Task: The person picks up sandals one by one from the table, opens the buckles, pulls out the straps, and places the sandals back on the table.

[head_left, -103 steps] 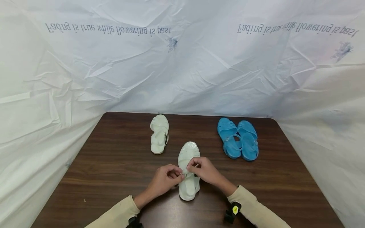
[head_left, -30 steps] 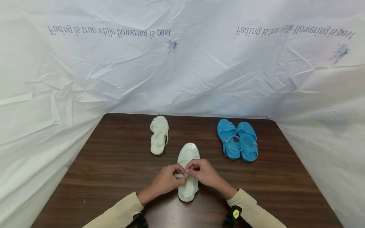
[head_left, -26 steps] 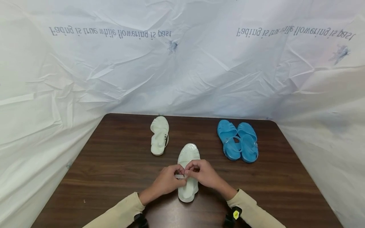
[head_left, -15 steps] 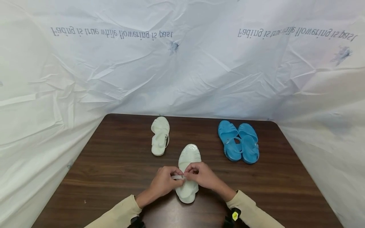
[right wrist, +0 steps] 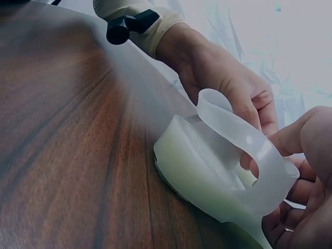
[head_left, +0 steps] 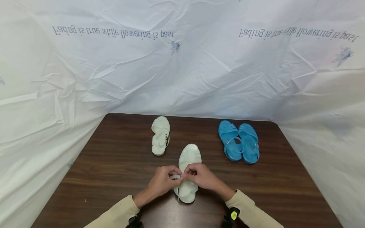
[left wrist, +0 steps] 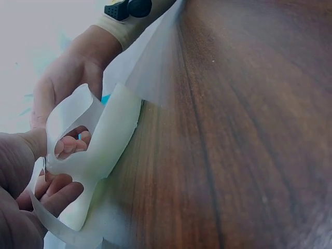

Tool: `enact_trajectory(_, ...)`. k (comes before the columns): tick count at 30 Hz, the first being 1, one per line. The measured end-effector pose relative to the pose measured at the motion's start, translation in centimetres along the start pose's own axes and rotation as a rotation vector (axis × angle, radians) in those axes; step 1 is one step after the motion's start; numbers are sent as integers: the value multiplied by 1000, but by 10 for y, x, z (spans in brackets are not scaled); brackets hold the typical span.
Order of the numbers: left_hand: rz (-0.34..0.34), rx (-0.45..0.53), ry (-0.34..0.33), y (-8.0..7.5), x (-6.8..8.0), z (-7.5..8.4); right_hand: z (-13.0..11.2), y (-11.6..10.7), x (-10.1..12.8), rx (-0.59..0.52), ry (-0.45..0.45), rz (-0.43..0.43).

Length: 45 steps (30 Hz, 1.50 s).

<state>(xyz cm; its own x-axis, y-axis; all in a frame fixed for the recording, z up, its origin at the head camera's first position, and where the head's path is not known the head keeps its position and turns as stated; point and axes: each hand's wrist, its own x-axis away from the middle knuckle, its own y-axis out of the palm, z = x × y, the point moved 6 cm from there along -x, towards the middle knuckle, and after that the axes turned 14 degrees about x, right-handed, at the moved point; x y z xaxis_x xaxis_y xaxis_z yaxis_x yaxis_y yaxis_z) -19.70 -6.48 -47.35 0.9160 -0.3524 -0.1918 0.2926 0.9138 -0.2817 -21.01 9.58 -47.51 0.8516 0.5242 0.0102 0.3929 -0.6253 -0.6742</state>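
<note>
both hands on the strap of the near white sandal

the near white sandal (head_left: 187, 172) lies flat on the dark wooden surface (head_left: 114, 164), toe toward 12 o'clock and heel toward the person, close to the near edge. its thin strap (head_left: 176, 177) crosses over the middle of the shoe, and that is where both grips meet. the left hand (head_left: 163, 182) comes in from 7 o'clock and its grip is clamped on the strap, thumb and fingertips pinching the free end just off the sandal's 9 o'clock side. the right hand (head_left: 199, 176) comes in from 5 o'clock, fingers curled, its grip pinched on the strap right beside the left one, the two sets of fingertips almost touching above the shoe. in the right wrist view the strap (right wrist: 244, 140) arches up in a loop above the heel of the sandal (right wrist: 202, 171), with the left hand's fingers behind it. both wrists are low, the beige sleeves (head_left: 114, 215) resting near the surface edge.

a second white sandal (head_left: 160, 135) lies at 11 o'clock from the hands, well apart. a pair of blue sandals (head_left: 239, 142) sits side by side, touching, at 2 o'clock near the far right corner. crumpled white sheeting (head_left: 182, 69) with printed words rises behind and at both sides.
</note>
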Motion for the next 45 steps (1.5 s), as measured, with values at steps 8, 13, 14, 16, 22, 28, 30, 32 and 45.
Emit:
enact_trajectory(8, -25, 34, -5, -1, 1, -2, 7, 1, 0, 14, 17, 3)
enact_trajectory(13, -30, 56, -24, -2, 2, -4, 9, -1, 4, 16, 16, 15)
enact_trajectory(14, -30, 59, -26, -2, 2, -4, 9, -2, 5, 19, 12, 17)
enact_trajectory(16, -27, 66, -30, -2, 3, -5, 9, -4, 6, 19, 2, 19)
enact_trajectory(22, -12, 73, -23, -2, 5, -6, 12, -7, 10, 27, -4, 25)
enact_trajectory(28, -8, 83, -33, -4, 6, -8, 16, -10, 13, 16, 3, 25)
enact_trajectory(30, 0, 84, -46, -6, 7, -9, 19, -12, 14, 2, 11, 31)
enact_trajectory(32, 11, 81, -60, -8, 7, -10, 22, -15, 16, -10, 28, 36)
enact_trajectory(45, 17, 58, -43, -10, 7, -9, 25, -28, 12, -49, 44, 26)
